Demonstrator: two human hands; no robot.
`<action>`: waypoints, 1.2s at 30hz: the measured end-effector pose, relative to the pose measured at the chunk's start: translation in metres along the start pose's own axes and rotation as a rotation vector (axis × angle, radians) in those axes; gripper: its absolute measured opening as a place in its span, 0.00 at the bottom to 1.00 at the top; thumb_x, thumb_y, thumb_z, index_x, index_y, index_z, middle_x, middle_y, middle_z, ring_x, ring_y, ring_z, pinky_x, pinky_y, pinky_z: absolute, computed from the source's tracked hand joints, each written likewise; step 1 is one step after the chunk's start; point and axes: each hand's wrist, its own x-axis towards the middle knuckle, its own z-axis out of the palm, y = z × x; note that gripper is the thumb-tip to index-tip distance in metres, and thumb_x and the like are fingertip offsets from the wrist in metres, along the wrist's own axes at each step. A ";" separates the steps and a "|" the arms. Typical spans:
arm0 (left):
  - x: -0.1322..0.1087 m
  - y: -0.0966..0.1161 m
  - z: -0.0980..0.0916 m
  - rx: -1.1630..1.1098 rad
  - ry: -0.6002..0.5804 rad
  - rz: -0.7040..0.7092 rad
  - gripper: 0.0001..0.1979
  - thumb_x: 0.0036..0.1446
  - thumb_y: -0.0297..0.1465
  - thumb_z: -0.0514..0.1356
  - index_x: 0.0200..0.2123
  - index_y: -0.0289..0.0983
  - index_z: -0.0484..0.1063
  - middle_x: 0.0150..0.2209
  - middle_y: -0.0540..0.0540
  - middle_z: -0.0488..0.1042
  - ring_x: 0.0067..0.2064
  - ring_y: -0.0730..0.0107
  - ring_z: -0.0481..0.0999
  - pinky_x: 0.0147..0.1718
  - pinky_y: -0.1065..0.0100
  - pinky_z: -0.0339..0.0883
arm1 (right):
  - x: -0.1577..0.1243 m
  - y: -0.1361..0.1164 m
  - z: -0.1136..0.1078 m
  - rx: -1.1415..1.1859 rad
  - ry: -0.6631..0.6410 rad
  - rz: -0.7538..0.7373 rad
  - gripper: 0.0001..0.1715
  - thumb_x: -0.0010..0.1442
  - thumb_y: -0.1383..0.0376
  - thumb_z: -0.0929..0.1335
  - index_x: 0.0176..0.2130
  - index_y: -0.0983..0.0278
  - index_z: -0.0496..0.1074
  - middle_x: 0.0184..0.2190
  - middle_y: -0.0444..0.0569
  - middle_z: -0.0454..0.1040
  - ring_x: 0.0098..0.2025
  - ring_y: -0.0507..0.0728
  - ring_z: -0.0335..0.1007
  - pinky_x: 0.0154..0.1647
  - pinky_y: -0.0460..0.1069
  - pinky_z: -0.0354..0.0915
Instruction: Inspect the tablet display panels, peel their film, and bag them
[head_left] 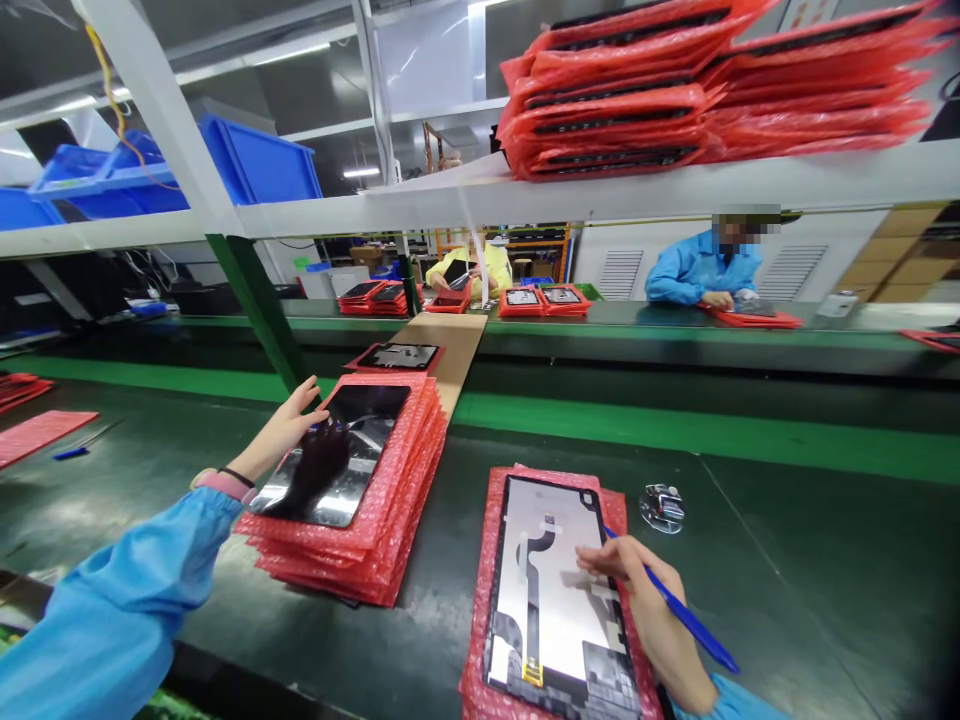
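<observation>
My left hand (294, 432), fingers spread, is at the left edge of a glossy black tablet screen (352, 470). That screen lies face up on a tall stack of red bubble-wrap sleeves (405, 500). A slim blue pen-like tool (694, 625) rests across my right hand (645, 590), held between thumb and fingers. Below those fingers is a second tablet screen panel (559, 570), its silver back up, with a dark flex cable (533, 600) and a yellow-edged connector (532, 671). Red bubble wrap (480, 610) lies under this panel. Whether my fingertips touch it I cannot tell.
Small clear plastic pieces (663, 508) lie to the right. Behind the stack, a brown board (457, 365) bridges to the far bench. An overhead shelf (420, 208) carries red-wrapped panels (615, 110) and blue bins (259, 165). Two co-workers sit across.
</observation>
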 end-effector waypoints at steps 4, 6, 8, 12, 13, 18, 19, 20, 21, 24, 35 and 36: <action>-0.044 0.013 0.040 -0.043 0.011 0.169 0.32 0.48 0.33 0.61 0.58 0.39 0.59 0.61 0.38 0.63 0.65 0.55 0.59 0.63 0.53 0.50 | -0.020 0.006 -0.004 0.069 -0.114 -0.002 0.29 0.61 0.41 0.59 0.48 0.61 0.65 0.23 0.49 0.79 0.22 0.58 0.75 0.25 0.50 0.69; -0.082 0.019 0.070 -0.095 -0.091 0.204 0.28 0.50 0.35 0.62 0.55 0.39 0.62 0.54 0.41 0.69 0.57 0.57 0.69 0.59 0.55 0.59 | -0.031 0.007 -0.002 0.037 -0.131 -0.022 0.28 0.62 0.42 0.58 0.47 0.59 0.63 0.24 0.47 0.78 0.21 0.55 0.72 0.22 0.48 0.66; -0.123 0.020 0.101 -0.237 -0.362 0.111 0.23 0.50 0.34 0.63 0.51 0.38 0.66 0.47 0.41 0.73 0.51 0.59 0.72 0.53 0.57 0.64 | -0.039 0.006 0.001 -0.067 -0.101 -0.035 0.23 0.62 0.44 0.62 0.39 0.60 0.66 0.24 0.47 0.77 0.22 0.53 0.70 0.20 0.45 0.62; -0.184 0.009 0.154 -0.381 -0.775 -0.403 0.22 0.39 0.28 0.66 0.41 0.35 0.70 0.40 0.42 0.74 0.42 0.61 0.73 0.44 0.61 0.67 | -0.044 0.000 -0.002 -0.383 0.044 -0.146 0.16 0.60 0.52 0.68 0.32 0.62 0.68 0.23 0.46 0.76 0.22 0.53 0.70 0.21 0.45 0.64; -0.191 0.005 0.164 -0.385 -0.798 -0.463 0.21 0.38 0.28 0.65 0.41 0.34 0.70 0.38 0.43 0.73 0.41 0.62 0.73 0.44 0.61 0.67 | -0.041 -0.001 -0.007 -0.490 0.093 -0.226 0.15 0.61 0.53 0.66 0.33 0.62 0.69 0.24 0.47 0.77 0.23 0.54 0.72 0.22 0.46 0.66; -0.195 -0.007 0.184 -0.346 -0.787 -0.511 0.22 0.38 0.27 0.62 0.42 0.34 0.70 0.41 0.42 0.74 0.48 0.59 0.71 0.52 0.60 0.61 | 0.008 -0.016 -0.053 -0.947 0.329 -0.618 0.19 0.68 0.59 0.57 0.46 0.63 0.71 0.45 0.56 0.79 0.45 0.61 0.78 0.49 0.56 0.72; -0.192 -0.008 0.185 -0.334 -0.786 -0.500 0.23 0.38 0.27 0.61 0.43 0.34 0.70 0.42 0.42 0.74 0.49 0.59 0.71 0.53 0.60 0.60 | 0.021 -0.018 -0.061 -0.977 0.338 -0.642 0.19 0.68 0.58 0.57 0.44 0.63 0.72 0.48 0.58 0.77 0.51 0.63 0.75 0.55 0.58 0.68; -0.190 -0.009 0.186 -0.321 -0.788 -0.488 0.23 0.39 0.28 0.60 0.44 0.34 0.70 0.43 0.41 0.74 0.50 0.58 0.70 0.54 0.60 0.59 | 0.035 -0.020 -0.068 -1.012 0.331 -0.661 0.18 0.67 0.57 0.58 0.42 0.63 0.72 0.52 0.59 0.75 0.56 0.65 0.71 0.59 0.59 0.65; -0.188 -0.009 0.186 -0.305 -0.794 -0.476 0.23 0.39 0.28 0.59 0.44 0.34 0.69 0.44 0.40 0.74 0.51 0.58 0.71 0.54 0.59 0.60 | 0.047 -0.021 -0.073 -1.046 0.312 -0.671 0.17 0.66 0.57 0.59 0.42 0.64 0.72 0.55 0.60 0.72 0.58 0.66 0.68 0.60 0.60 0.64; -0.184 -0.012 0.187 -0.229 -0.798 -0.408 0.22 0.42 0.27 0.57 0.45 0.33 0.68 0.46 0.37 0.73 0.51 0.55 0.71 0.53 0.55 0.62 | 0.069 -0.019 -0.078 -1.131 0.232 -0.686 0.15 0.64 0.58 0.61 0.42 0.64 0.72 0.51 0.61 0.75 0.59 0.67 0.66 0.59 0.61 0.65; -0.217 -0.009 0.225 0.408 -1.001 0.712 0.24 0.55 0.20 0.50 0.56 0.32 0.65 0.57 0.36 0.68 0.61 0.56 0.61 0.61 0.53 0.57 | 0.072 -0.009 -0.085 -1.137 0.119 -0.756 0.17 0.62 0.63 0.63 0.49 0.67 0.66 0.52 0.62 0.74 0.64 0.68 0.59 0.66 0.69 0.50; -0.219 -0.009 0.233 0.416 -1.009 0.736 0.25 0.56 0.21 0.51 0.58 0.30 0.64 0.59 0.34 0.66 0.62 0.54 0.60 0.61 0.51 0.56 | 0.069 -0.011 -0.085 -1.110 0.127 -0.769 0.14 0.62 0.63 0.63 0.47 0.65 0.67 0.54 0.61 0.72 0.64 0.67 0.57 0.67 0.69 0.48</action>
